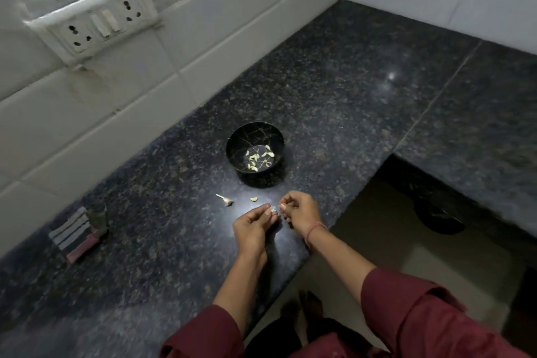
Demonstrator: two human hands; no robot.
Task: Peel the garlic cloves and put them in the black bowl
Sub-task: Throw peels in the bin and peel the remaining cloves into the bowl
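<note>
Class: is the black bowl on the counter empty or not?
Not empty: the black bowl holds several pale peeled garlic cloves scattered across its bottom.

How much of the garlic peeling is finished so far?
Done: several peeled cloves lie in the black bowl. In hand: the left hand and right hand pinch one clove. Left: that clove, plus a loose clove on the counter near the garlic stalk.

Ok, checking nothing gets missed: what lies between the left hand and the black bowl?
In the head view, one loose garlic clove lies on the counter between the left hand and the black bowl, touching neither.
</note>
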